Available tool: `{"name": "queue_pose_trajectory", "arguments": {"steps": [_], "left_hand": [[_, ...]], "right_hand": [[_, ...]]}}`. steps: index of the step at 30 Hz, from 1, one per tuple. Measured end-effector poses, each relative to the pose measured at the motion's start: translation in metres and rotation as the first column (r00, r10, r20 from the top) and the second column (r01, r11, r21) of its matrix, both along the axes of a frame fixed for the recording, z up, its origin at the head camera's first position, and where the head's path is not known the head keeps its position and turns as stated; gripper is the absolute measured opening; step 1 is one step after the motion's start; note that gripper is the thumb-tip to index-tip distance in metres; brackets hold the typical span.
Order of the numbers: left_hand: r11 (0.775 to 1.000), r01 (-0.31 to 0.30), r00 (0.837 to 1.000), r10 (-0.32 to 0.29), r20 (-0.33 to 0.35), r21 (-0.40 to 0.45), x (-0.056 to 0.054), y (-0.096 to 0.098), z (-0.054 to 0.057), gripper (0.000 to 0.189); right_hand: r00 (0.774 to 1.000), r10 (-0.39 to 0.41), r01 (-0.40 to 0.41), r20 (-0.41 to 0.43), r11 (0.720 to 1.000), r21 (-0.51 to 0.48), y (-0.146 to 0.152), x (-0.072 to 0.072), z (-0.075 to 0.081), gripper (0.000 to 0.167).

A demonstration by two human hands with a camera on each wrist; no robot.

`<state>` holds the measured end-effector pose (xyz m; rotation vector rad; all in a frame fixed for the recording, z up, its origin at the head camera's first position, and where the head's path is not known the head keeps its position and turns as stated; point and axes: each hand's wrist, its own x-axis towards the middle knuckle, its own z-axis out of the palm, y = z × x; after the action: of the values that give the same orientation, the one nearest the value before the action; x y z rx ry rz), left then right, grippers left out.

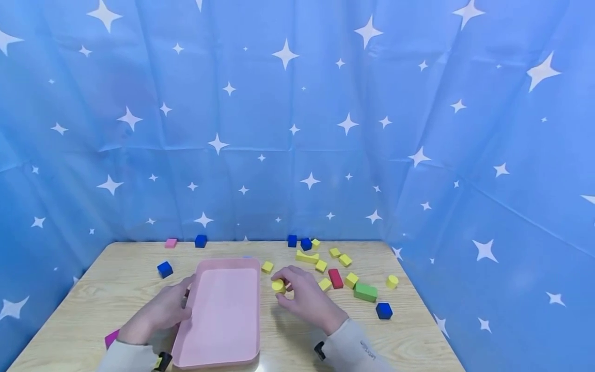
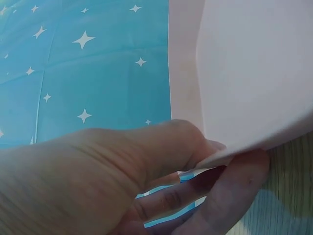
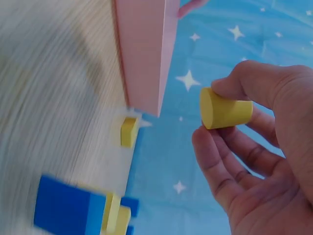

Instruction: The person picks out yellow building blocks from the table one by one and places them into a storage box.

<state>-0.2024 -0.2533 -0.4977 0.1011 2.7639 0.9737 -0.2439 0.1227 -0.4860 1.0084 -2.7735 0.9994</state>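
My left hand grips the left side of a pink tray, thumb over the rim and fingers beneath it in the left wrist view. The tray's floor is bare. Just right of the tray, my right hand pinches a yellow cylinder between thumb and fingertips, held up above the tabletop. A small yellow block lies on the table beyond that hand. Another yellow block sits behind its knuckles, partly covered.
Scattered at right are a red block, a green block, a blue cube and several yellow pieces. Blue cubes and a pink block lie at back left. A magenta piece shows by the left wrist. A starry curtain hangs behind.
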Motion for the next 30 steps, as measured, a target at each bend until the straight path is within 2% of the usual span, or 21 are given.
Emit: {"name": "queue_pose_trajectory", "arguments": {"steps": [7, 14, 18, 24, 30], "left_hand": [[1.0, 0.005, 1.0, -0.005, -0.023, 0.012, 0.004, -0.005, -0.004, 0.093], [1.0, 0.003, 1.0, -0.003, -0.009, 0.006, -0.001, -0.006, -0.001, 0.093], [1.0, 0.007, 1.0, -0.007, -0.017, 0.0, -0.001, -0.004, 0.0, 0.093], [1.0, 0.002, 1.0, -0.002, -0.015, 0.014, -0.001, -0.002, -0.001, 0.092], [1.0, 0.007, 1.0, -0.007, -0.011, 0.016, -0.001, -0.001, -0.001, 0.092]], "right_hand": [[0.996, 0.072, -0.074, 0.061, 0.997, 0.035, -0.035, 0.0, -0.001, 0.034], [0.989, 0.142, -0.148, 0.05, 0.98, 0.132, -0.064, -0.003, 0.002, 0.031], [0.981, 0.187, -0.192, 0.044, 0.959, 0.207, -0.076, -0.004, 0.002, 0.03], [0.968, 0.247, -0.247, 0.043, 0.91, 0.332, -0.094, -0.002, 0.003, 0.035], [0.96, 0.279, -0.269, 0.039, 0.865, 0.423, -0.105, 0.0, 0.001, 0.032]]}}
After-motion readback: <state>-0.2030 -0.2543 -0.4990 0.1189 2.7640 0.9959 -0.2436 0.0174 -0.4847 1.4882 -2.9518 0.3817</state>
